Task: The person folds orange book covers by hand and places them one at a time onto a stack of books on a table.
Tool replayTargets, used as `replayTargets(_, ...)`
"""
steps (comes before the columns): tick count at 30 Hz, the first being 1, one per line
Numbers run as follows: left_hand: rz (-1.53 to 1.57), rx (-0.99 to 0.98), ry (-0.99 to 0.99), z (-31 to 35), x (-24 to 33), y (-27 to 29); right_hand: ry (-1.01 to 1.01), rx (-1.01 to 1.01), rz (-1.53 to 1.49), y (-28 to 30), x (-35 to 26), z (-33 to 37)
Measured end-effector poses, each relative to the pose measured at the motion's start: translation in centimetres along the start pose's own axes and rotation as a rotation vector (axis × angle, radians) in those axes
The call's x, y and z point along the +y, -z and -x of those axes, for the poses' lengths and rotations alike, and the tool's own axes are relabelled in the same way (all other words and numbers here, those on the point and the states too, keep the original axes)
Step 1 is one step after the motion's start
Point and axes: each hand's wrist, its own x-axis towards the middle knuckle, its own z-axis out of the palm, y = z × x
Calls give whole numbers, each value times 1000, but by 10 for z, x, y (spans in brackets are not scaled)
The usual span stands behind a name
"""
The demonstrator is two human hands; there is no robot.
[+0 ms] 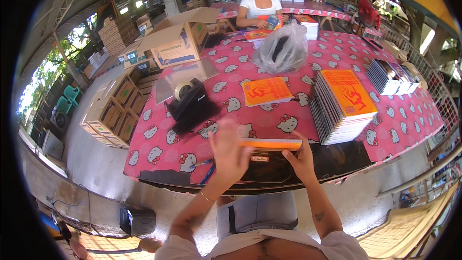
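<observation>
An orange notebook [274,144] stands on its edge near the table's front, over a black sheet. My right hand [303,161] pinches its right end, thumb on the near side. Motion blurs my left hand [228,156] at the notebook's left end, so its grip is unclear. Another orange spiral notebook [266,90] lies flat farther back. Right of it rises a tall stack of spiral notebooks [341,108] with an orange cover on top. A black tape dispenser [190,100] sits to the left. Beside my left wrist lies a blue pen [208,173].
Across the pink patterned table [231,65], a person [260,7] handles notebooks. A clear plastic bag [284,50] lies mid-table, and an open carton [178,43] stands at the back left. More cartons [115,108] fill the floor on the left. Another book stack [391,77] stands far right.
</observation>
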Motion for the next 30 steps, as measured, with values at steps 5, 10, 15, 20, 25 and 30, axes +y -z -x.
replayTargets(5,794,-184,924,56,-36,-23,103,52,243,15,14,-3)
replayTargets(10,-247,-237,116,38,-186,-48,-2,58,44,34,17,-2)
replayTargets(15,-223,68,29,-12,-186,-55,-60,44,48,38,10,0)
replayTargets(20,-389,-142,-29,-12,-171,-31,292,155,385,30,-48,-13)
replayTargets(25,226,-88,362,-14,-85,0,675,-94,876,-47,-97,-28)
replayTargets(30,335,-67,115,0,-21,26,448,-263,863,-63,-58,-49)
